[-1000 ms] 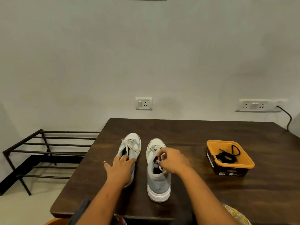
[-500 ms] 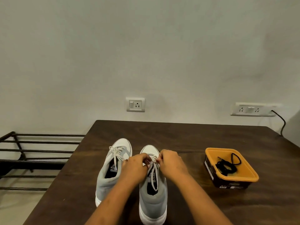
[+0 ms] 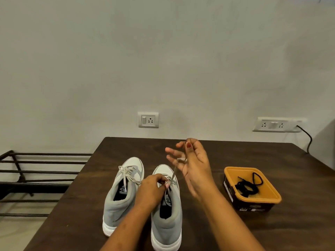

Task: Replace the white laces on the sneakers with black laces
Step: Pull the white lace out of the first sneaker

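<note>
Barely started, really: at lower centre my left hand [image 3: 152,189] pinched the white lace [image 3: 174,172] at the eyelets of the right sneaker [image 3: 167,220], and just above it my right hand [image 3: 194,165] held the loose end taut between fanned fingers. The left sneaker [image 3: 117,201] was tied in a bow. The black laces [image 3: 244,186] lay untouched in the orange tub [image 3: 233,169], right of centre.
</note>
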The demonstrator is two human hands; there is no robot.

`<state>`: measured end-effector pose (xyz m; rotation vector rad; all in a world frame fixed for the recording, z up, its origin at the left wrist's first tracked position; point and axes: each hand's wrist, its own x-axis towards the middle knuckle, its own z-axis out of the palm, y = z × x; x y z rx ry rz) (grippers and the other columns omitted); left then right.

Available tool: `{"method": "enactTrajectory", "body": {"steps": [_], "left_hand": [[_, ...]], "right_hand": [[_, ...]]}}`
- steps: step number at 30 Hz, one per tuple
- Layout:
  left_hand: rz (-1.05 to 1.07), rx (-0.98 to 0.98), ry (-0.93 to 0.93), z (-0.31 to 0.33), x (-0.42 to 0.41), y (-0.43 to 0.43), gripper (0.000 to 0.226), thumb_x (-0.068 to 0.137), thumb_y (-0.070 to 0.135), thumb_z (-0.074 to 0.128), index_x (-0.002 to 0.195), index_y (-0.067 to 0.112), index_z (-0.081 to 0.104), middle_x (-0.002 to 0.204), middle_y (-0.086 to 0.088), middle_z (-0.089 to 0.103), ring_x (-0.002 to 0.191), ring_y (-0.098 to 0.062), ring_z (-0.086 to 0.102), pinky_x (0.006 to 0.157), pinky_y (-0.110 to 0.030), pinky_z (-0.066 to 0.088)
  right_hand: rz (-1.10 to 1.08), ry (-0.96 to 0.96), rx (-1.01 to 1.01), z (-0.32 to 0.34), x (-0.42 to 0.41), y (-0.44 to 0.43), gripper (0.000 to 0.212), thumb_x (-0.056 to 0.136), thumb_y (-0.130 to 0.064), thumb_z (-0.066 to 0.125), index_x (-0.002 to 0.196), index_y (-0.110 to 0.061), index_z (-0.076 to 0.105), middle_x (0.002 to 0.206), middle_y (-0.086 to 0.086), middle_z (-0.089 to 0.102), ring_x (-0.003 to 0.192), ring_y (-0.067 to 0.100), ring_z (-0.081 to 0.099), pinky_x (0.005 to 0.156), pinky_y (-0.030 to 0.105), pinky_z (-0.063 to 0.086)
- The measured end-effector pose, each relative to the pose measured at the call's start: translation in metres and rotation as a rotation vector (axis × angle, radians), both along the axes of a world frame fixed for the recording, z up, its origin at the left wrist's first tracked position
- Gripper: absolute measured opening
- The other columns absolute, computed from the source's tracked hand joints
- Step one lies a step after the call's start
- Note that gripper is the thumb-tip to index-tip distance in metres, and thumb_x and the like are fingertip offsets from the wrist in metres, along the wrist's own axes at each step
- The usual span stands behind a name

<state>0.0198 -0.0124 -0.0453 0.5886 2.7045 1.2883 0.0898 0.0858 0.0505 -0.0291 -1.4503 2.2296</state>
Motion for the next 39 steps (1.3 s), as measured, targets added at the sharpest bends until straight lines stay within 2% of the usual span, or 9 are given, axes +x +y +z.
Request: {"method": "enactTrajectory", "body": {"steps": [7,12,16,19,22,24,30,33,39], "left_hand": [[0.002,0.182,-0.171,-0.005,-0.004,0.0,0.019,0.089,0.031,0.058,0.074,0.02,0.06,0.083,-0.003,0.068,0.082,-0.021,0.062,0.083,-0.04,0.05],[0.143,0.852,-0.635,0.031,0.0,-0.003,0.029,0.099,0.033,0.044,0.084,0.013,0.059,0.082,-0.006,0.063,0.078,-0.018,0.059,0.069,-0.033,0.047],[0.333,1.259,-0.642,0.051,-0.006,-0.024,0.031,0.095,0.039,0.048,0.08,0.013,0.053,0.074,-0.004,0.057,0.066,-0.016,0.054,0.061,-0.03,0.047],[0.355,0.822,-0.334,0.038,-0.016,-0.039,0.024,0.094,0.037,0.052,0.083,0.016,0.052,0.077,-0.008,0.055,0.059,-0.016,0.049,0.05,-0.028,0.048],[0.123,-0.047,-0.156,0.021,-0.012,-0.041,0.029,0.086,0.035,0.062,0.108,0.021,0.048,0.096,-0.005,0.063,0.087,-0.025,0.061,0.077,-0.039,0.052],[-0.017,-0.355,-0.193,0.015,-0.003,-0.035,0.055,0.086,0.041,0.06,0.132,0.023,0.034,0.125,-0.007,0.056,0.112,-0.027,0.056,0.092,-0.036,0.046],[0.051,-0.442,0.183,0.018,0.006,-0.018,0.044,0.082,0.048,0.059,0.123,0.039,0.045,0.135,0.003,0.035,0.128,-0.024,0.032,0.099,-0.037,0.04],[-0.013,-0.328,0.192,0.015,0.005,-0.008,0.025,0.082,0.036,0.062,0.106,0.033,0.058,0.121,0.008,0.051,0.118,-0.018,0.046,0.092,-0.032,0.044],[-0.025,-0.222,0.195,0.011,0.001,-0.003,0.021,0.083,0.02,0.055,0.101,0.025,0.065,0.107,0.004,0.064,0.104,-0.017,0.058,0.085,-0.03,0.045]], "right_hand": [[-0.203,-0.259,0.842,-0.046,-0.011,0.038,0.012,0.096,-0.009,0.051,0.091,-0.019,0.055,0.086,-0.002,0.062,0.086,0.014,0.064,0.071,0.012,0.046],[-0.023,-0.495,1.166,-0.06,-0.013,0.048,0.022,0.088,-0.013,0.064,0.107,-0.023,0.066,0.116,-0.003,0.06,0.11,0.011,0.056,0.096,0.023,0.045],[0.131,-0.683,1.311,-0.068,-0.014,0.038,0.038,0.083,-0.031,0.071,0.12,-0.032,0.062,0.129,-0.006,0.054,0.119,0.014,0.052,0.102,0.032,0.045],[0.064,-0.705,1.396,-0.072,-0.02,0.031,0.033,0.083,-0.033,0.069,0.116,-0.036,0.063,0.122,-0.007,0.061,0.109,0.014,0.058,0.095,0.035,0.05],[-0.019,-0.684,1.379,-0.072,-0.021,0.026,0.02,0.084,-0.029,0.065,0.103,-0.035,0.065,0.11,-0.011,0.063,0.099,0.013,0.059,0.085,0.033,0.051],[-0.067,-0.67,1.383,-0.072,-0.021,0.022,0.016,0.085,-0.026,0.06,0.098,-0.033,0.065,0.105,-0.011,0.063,0.096,0.013,0.059,0.078,0.03,0.049],[-0.025,-0.621,1.29,-0.08,-0.031,0.018,0.012,0.091,-0.016,0.055,0.086,-0.026,0.058,0.116,0.0,0.054,0.102,0.017,0.054,0.086,0.027,0.045],[0.043,-0.636,1.262,-0.082,-0.032,0.023,0.012,0.093,-0.013,0.053,0.093,-0.017,0.065,0.118,0.006,0.057,0.107,0.018,0.054,0.088,0.024,0.04],[0.151,-0.642,1.202,-0.078,-0.03,0.033,0.04,0.096,-0.028,0.051,0.057,-0.023,0.047,0.078,0.004,0.053,0.075,0.013,0.049,0.065,0.027,0.035]]}}
